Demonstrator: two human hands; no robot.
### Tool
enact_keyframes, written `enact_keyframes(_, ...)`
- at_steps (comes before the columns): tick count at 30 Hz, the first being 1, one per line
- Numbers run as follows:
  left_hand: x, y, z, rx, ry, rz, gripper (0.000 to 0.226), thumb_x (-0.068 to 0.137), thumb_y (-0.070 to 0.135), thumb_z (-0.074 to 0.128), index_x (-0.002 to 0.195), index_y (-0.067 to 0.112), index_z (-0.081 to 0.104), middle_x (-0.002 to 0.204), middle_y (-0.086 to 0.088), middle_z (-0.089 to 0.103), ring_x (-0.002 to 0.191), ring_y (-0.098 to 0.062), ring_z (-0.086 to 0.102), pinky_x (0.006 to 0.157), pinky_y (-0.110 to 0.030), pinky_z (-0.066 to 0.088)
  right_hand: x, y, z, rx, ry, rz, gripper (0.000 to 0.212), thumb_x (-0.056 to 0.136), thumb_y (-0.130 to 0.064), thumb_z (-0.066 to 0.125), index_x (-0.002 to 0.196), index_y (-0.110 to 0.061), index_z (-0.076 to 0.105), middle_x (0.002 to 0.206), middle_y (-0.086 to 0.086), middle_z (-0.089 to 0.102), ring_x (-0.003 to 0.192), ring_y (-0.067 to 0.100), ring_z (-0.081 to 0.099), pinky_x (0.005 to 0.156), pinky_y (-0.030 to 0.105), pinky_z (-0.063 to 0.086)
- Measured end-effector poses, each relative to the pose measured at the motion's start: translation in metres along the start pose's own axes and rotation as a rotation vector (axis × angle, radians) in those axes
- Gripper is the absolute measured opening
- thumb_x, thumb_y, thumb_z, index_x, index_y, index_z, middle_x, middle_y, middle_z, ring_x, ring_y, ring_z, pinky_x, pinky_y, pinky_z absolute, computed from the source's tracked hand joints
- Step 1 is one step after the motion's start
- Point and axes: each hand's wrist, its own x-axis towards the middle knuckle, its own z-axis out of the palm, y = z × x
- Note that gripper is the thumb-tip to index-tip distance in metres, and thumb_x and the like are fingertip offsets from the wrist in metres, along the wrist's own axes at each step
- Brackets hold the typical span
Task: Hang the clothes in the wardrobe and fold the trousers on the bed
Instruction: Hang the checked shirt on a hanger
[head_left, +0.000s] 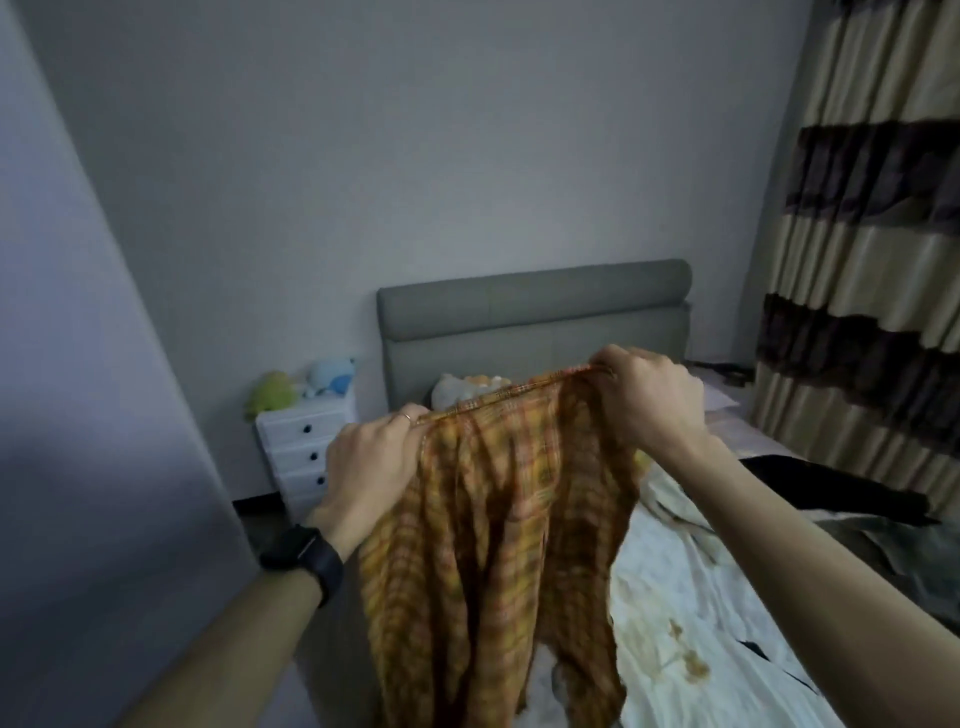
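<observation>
Both hands are raised above the near left part of the bed, each clamped on the top edge of a pair of orange-and-yellow checked cloth trousers (493, 519). The left hand (371, 457) pinches one end of the waistband. The right hand (644, 400) grips the other end a little higher, so the band runs taut and slanted between them. The two legs hang free above the near edge of the bed with its crumpled white sheet (675, 597), and their lower ends run out of view.

This looks like the start of the fold. To do it well, level the waistband and shake the cloth so the legs fall straight. Then bring the two ends together so leg lies on leg, and lower the trousers onto a flat stretch of sheet. Keep them away from the black garment (831, 488) by the bed's right edge.

No brand, label or writing can be read on the trousers, nor on the black wrist band (306, 558) on the left arm.
</observation>
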Motion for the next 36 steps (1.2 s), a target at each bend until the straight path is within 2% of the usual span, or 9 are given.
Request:
enact_keyframes(4, -0.001, 0.001, -0.046, 0.119, 0.100, -0.042, 0.031, 0.095, 0.038, 0.051, 0.103, 0.023, 0.078, 0.072, -0.010, 0.072, 0.060, -0.036, 0.067, 0.049, -0.036, 0.051, -0.039, 0.003, 0.061, 0.071, 0.031, -0.064, 0.018, 0.099, -0.038, 0.053, 0.111, -0.027, 0.061, 0.111, 0.001, 0.064, 0.082, 0.038, 0.067, 0.056, 0.039, 0.047)
enact_keyframes(7, -0.011, 0.009, -0.077, 0.175, -0.040, -0.182, 0.028, 0.101, 0.036, 0.054, 0.117, 0.025, 0.074, 0.093, -0.015, 0.073, 0.084, -0.041, 0.066, 0.068, -0.039, 0.049, -0.076, -0.014, 0.114, 0.330, -0.063, -0.014, 0.028, 0.101, -0.041, 0.055, 0.124, -0.029, 0.064, 0.125, 0.000, 0.064, 0.094, 0.034, 0.069, 0.063, 0.042, 0.055)
enact_keyframes(10, -0.037, 0.007, -0.105, 0.216, -0.149, -0.288, 0.037, 0.098, 0.048, 0.043, 0.124, 0.039, 0.068, 0.104, -0.008, 0.074, 0.094, -0.038, 0.067, 0.077, -0.040, 0.054, -0.122, -0.052, 0.155, 0.598, -0.199, -0.170, 0.037, 0.101, -0.046, 0.050, 0.126, -0.024, 0.066, 0.125, -0.002, 0.066, 0.101, 0.025, 0.069, 0.073, 0.038, 0.059)
enact_keyframes(17, -0.118, -0.005, -0.191, 0.504, -0.152, -0.526, 0.028, 0.102, 0.037, 0.049, 0.122, 0.043, 0.068, 0.105, 0.001, 0.076, 0.098, -0.032, 0.067, 0.079, -0.041, 0.052, -0.198, -0.172, 0.177, 0.888, -0.561, -0.500, 0.054, 0.091, -0.068, 0.041, 0.130, -0.035, 0.059, 0.116, -0.011, 0.062, 0.095, 0.015, 0.065, 0.076, 0.031, 0.052)
enact_keyframes(23, -0.178, -0.031, -0.272, 0.751, -0.114, -0.615, 0.023, 0.101, 0.042, 0.053, 0.116, 0.041, 0.071, 0.097, 0.003, 0.076, 0.092, -0.028, 0.070, 0.070, -0.040, 0.054, -0.220, -0.276, 0.172, 0.885, -0.630, -0.710, 0.033, 0.102, -0.048, 0.048, 0.112, -0.026, 0.070, 0.109, 0.000, 0.072, 0.099, 0.029, 0.066, 0.066, 0.030, 0.035)
enact_keyframes(26, -0.226, -0.065, -0.321, 0.908, -0.198, -0.798, 0.027, 0.101, 0.051, 0.049, 0.118, 0.043, 0.068, 0.101, 0.001, 0.075, 0.094, -0.028, 0.069, 0.071, -0.039, 0.054, -0.206, -0.320, 0.170, 0.843, -0.604, -0.821, 0.040, 0.100, -0.054, 0.042, 0.109, -0.029, 0.070, 0.110, 0.000, 0.072, 0.101, 0.027, 0.066, 0.067, 0.033, 0.042)
enact_keyframes(28, -0.264, -0.088, -0.349, 0.974, -0.250, -0.956, 0.034, 0.100, 0.059, 0.043, 0.118, 0.043, 0.066, 0.104, 0.000, 0.074, 0.096, -0.029, 0.069, 0.074, -0.039, 0.053, -0.187, -0.349, 0.160, 0.790, -0.534, -0.874, 0.033, 0.101, -0.050, 0.049, 0.109, -0.028, 0.072, 0.107, 0.000, 0.071, 0.099, 0.028, 0.066, 0.067, 0.034, 0.045)
enact_keyframes(32, -0.332, -0.116, -0.373, 0.971, -0.285, -1.200, 0.039, 0.101, 0.059, 0.038, 0.118, 0.038, 0.066, 0.114, 0.000, 0.072, 0.101, -0.031, 0.068, 0.081, -0.040, 0.053, -0.162, -0.404, 0.132, 0.838, -0.248, -0.946, 0.037, 0.099, -0.050, 0.046, 0.102, -0.026, 0.075, 0.092, 0.001, 0.071, 0.077, 0.031, 0.067, 0.055, 0.032, 0.048)
enact_keyframes(36, -0.386, -0.135, -0.374, 0.895, -0.222, -1.359, 0.033, 0.101, 0.055, 0.044, 0.121, 0.038, 0.065, 0.116, -0.004, 0.071, 0.104, -0.034, 0.067, 0.082, -0.040, 0.051, -0.182, -0.466, 0.122, 0.571, -0.357, -1.081, 0.029, 0.101, -0.046, 0.049, 0.102, -0.027, 0.070, 0.096, 0.000, 0.069, 0.088, 0.029, 0.066, 0.058, 0.030, 0.042)
